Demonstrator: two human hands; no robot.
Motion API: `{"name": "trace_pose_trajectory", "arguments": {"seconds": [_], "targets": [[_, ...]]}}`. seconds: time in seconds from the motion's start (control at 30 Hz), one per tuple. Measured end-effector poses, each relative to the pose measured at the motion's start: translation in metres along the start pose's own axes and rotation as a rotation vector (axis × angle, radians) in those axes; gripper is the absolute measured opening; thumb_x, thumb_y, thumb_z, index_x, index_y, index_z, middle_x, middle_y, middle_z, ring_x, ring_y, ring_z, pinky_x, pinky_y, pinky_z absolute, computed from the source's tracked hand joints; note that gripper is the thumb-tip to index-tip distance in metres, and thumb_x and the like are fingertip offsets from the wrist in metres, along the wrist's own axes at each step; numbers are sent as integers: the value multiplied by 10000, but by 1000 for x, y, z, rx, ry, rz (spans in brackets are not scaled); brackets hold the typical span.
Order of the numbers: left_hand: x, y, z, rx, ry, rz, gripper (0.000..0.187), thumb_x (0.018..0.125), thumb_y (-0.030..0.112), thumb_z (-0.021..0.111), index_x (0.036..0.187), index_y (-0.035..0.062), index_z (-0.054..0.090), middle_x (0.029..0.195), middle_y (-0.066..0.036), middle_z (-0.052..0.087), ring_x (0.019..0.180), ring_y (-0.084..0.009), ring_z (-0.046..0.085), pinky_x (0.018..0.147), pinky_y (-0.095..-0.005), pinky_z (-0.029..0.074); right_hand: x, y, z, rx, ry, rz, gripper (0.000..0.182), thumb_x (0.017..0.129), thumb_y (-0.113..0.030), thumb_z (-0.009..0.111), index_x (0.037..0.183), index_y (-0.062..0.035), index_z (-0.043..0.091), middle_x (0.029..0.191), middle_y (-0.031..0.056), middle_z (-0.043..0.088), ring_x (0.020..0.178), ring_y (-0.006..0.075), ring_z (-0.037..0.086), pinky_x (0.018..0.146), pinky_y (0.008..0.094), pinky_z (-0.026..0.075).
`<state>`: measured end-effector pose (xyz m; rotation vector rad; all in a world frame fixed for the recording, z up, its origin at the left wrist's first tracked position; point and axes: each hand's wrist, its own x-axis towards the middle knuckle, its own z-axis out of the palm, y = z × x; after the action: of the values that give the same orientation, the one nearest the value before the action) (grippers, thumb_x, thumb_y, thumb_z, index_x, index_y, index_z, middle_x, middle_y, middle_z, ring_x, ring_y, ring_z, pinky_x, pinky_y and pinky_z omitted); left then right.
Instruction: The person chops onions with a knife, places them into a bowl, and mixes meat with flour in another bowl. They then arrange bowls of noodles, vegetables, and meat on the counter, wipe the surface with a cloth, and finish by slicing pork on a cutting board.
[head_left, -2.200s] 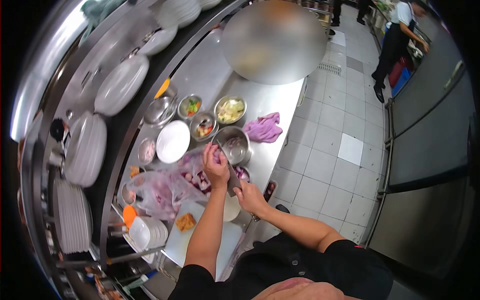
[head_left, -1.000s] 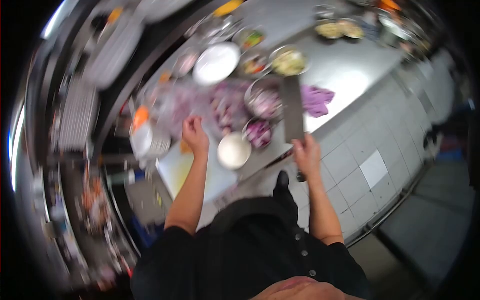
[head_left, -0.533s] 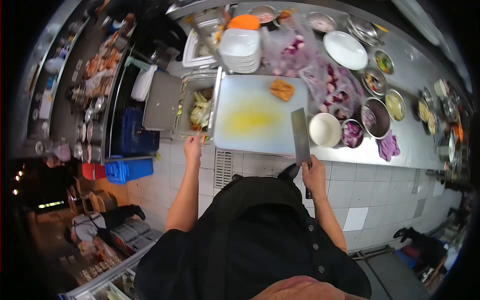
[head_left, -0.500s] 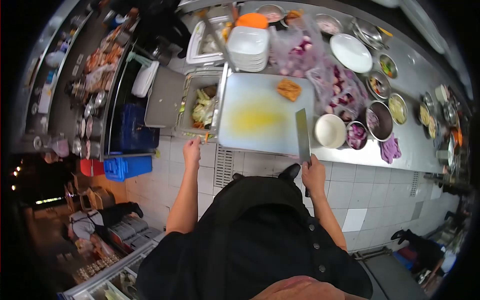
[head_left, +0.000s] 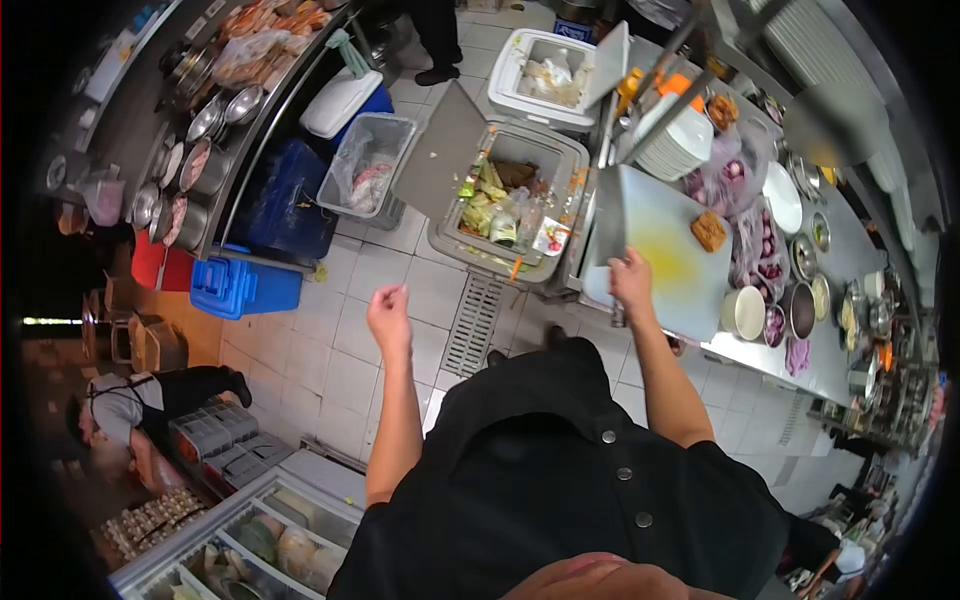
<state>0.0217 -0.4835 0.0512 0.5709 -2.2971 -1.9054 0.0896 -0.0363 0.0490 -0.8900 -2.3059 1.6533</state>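
My right hand (head_left: 631, 282) is wrapped round the handle of a cleaver (head_left: 609, 213). The broad blade points away from me along the left edge of a white cutting board (head_left: 640, 225), which bears a yellow stain. A browned block of food (head_left: 709, 231) lies on the board's right part. My left hand (head_left: 390, 315) hangs over the floor with its fingers curled in. Whether something small is pinched there is hidden. Ahead of it, between the hands, stands an open grey waste bin (head_left: 572, 160) with vegetable scraps and wrappers inside.
White plates (head_left: 672, 145) are stacked behind the board. Bagged onions (head_left: 730, 170), a white bowl (head_left: 743, 313) and metal bowls sit to its right. A grey tub (head_left: 368, 160) and a blue bin (head_left: 245, 285) stand at left. Another person (head_left: 150, 410) bends down at lower left.
My view has turned left, bringing the waste bin nearer the middle. The cleaver has moved from the board's right side to its left edge. My left hand stays curled, now farther from the bin.
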Motion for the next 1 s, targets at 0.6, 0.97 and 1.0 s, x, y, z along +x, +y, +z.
{"name": "trace_pose_trajectory", "arguments": {"seconds": [0.6,0.97,1.0], "targets": [[310,51,-10,329,-531,372,424,794,92,810,1198,38,689,1002,-113,695,879,-234,684,812,-360,574,118,-93,175,-1062,616,-399,352,965,-196,662,1263,-9,653,1255,227,604,1169,384,607,968,489,519],[418,24,-279,380,150,-106,385,857,157,799,1210,36,704,1070,-137,728,845,-241,740,761,-362,583,230,-399,734,67,-383,-540,165,947,-122,689,1042,3,737,890,159,756,811,235,716,769,353,552],[425,24,-293,372,194,-140,390,862,159,800,1215,28,703,1079,-137,730,829,-229,743,747,-354,582,247,-403,792,8,-399,-551,207,931,-156,707,1057,5,738,909,180,761,839,291,731,796,382,560]]}}
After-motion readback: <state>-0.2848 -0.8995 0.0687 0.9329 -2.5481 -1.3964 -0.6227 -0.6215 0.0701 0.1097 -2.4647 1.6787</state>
